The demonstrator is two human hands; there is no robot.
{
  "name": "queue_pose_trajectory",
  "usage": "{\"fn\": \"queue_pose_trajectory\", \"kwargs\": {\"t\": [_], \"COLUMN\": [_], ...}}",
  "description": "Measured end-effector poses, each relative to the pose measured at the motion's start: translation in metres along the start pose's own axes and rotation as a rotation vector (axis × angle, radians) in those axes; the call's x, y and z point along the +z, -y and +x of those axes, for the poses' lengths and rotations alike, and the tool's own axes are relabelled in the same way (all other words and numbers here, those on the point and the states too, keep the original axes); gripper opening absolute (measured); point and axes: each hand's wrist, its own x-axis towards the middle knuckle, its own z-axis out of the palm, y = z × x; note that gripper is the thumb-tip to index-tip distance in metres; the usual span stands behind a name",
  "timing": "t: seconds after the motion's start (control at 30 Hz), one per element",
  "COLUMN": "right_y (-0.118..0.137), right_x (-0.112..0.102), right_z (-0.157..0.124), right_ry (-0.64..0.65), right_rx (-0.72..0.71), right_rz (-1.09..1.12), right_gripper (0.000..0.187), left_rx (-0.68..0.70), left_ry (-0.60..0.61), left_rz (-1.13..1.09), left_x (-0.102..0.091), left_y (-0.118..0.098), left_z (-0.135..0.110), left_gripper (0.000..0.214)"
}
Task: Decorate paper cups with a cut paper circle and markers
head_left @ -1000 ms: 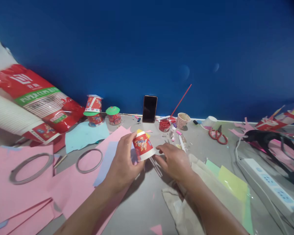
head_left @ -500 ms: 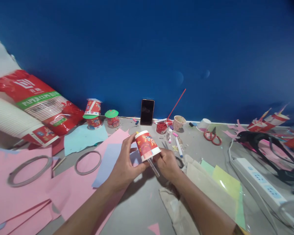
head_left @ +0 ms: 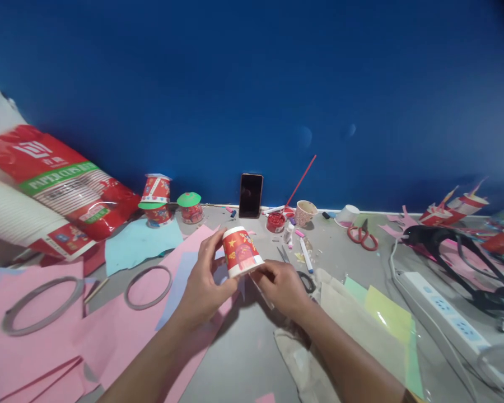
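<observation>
My left hand (head_left: 208,285) is closed around a red-and-white printed paper cup (head_left: 240,252), held tilted with its wide rim down towards the right. A pinkish arch shape shows on the cup's side. At that rim my right hand (head_left: 283,285) is closed on a thin, pale, stick-like tool (head_left: 265,294). Most of the tool is hidden by the fingers, and I cannot make out its kind or its tip. Just beyond my right hand lie black-handled scissors (head_left: 306,281), partly covered. Pink paper (head_left: 130,336) spreads beneath and left of my left hand.
A phone (head_left: 251,196) leans on the blue wall. Cups with green tops (head_left: 189,200) stand at back left, near a cup bag (head_left: 67,179). A red jar (head_left: 276,223), marker (head_left: 306,254) and red-handled scissors (head_left: 363,236) lie behind; a power strip (head_left: 441,305) is right.
The cup has moved slightly left and turned a little more upright in my left hand. My right hand now covers more of the pale tool. The view has shifted slightly.
</observation>
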Motion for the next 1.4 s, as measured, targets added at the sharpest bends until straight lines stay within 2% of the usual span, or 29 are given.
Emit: {"fn": "queue_pose_trajectory", "kwargs": {"t": [0.1, 0.2, 0.27, 0.33, 0.4, 0.47, 0.57, 0.63, 0.8, 0.93, 1.03, 1.17, 1.27, 1.33, 1.4], "right_y": [-0.002, -0.005, -0.008, -0.012, -0.015, -0.016, -0.012, -0.011, -0.027, -0.047, -0.057, -0.063, -0.063, -0.057, -0.043], "right_x": [-0.009, -0.023, -0.038, -0.06, -0.087, -0.114, -0.136, -0.135, -0.111, -0.097, -0.093, -0.095, -0.099, -0.099, -0.091], "right_z": [0.0, 0.002, 0.005, 0.009, 0.012, 0.015, 0.017, 0.019, 0.028, 0.031, 0.031, 0.028, 0.024, 0.019, 0.012], "right_ry": [-0.038, -0.077, -0.129, -0.237, -0.303, -0.304, -0.124, -0.021, 0.036, 0.047, 0.076, 0.101, 0.002, -0.166, -0.324], "right_rx": [-0.049, -0.052, -0.045, -0.016, 0.108, 0.275, 0.428, 0.478, 0.503, 0.516, 0.52, 0.496, 0.463, 0.421, 0.297], "right_rz": [-0.168, -0.216, -0.229, -0.251, -0.337, -0.48, -0.718, -0.801, -0.811, -0.82, -0.806, -0.787, -0.763, -0.709, -0.607], "right_gripper": [0.022, 0.024, 0.024, 0.026, 0.026, 0.022, 0.024, 0.024, 0.021, 0.04, 0.049, 0.048, 0.041, 0.029, 0.025], "left_rx": [-0.065, -0.074, -0.092, -0.134, -0.182, -0.224, -0.289, -0.316, -0.38, -0.444, -0.412, -0.37, -0.344, -0.299, -0.24], "left_ry": [0.015, 0.033, 0.042, 0.052, 0.048, 0.026, -0.017, -0.04, 0.007, 0.038, 0.083, 0.111, 0.13, 0.145, 0.151], "left_rz": [-0.08, -0.141, -0.161, -0.179, -0.194, -0.202, -0.265, -0.294, -0.355, -0.393, -0.41, -0.478, -0.441, -0.372, -0.296], "left_x": [-0.007, -0.012, -0.014, -0.015, -0.016, -0.018, -0.02, -0.02, -0.013, -0.01, -0.013, -0.019, -0.021, -0.022, -0.022], "left_y": [0.002, 0.002, 0.001, -0.002, -0.003, -0.001, 0.005, 0.007, -0.002, -0.012, -0.011, -0.007, -0.006, -0.004, -0.002], "left_z": [0.005, 0.009, 0.01, 0.012, 0.013, 0.015, 0.02, 0.021, 0.014, 0.007, 0.007, 0.009, 0.009, 0.01, 0.011], "left_gripper": [0.086, 0.087, 0.089, 0.094, 0.099, 0.098, 0.091, 0.087, 0.09, 0.094, 0.092, 0.091, 0.094, 0.094, 0.093]}}
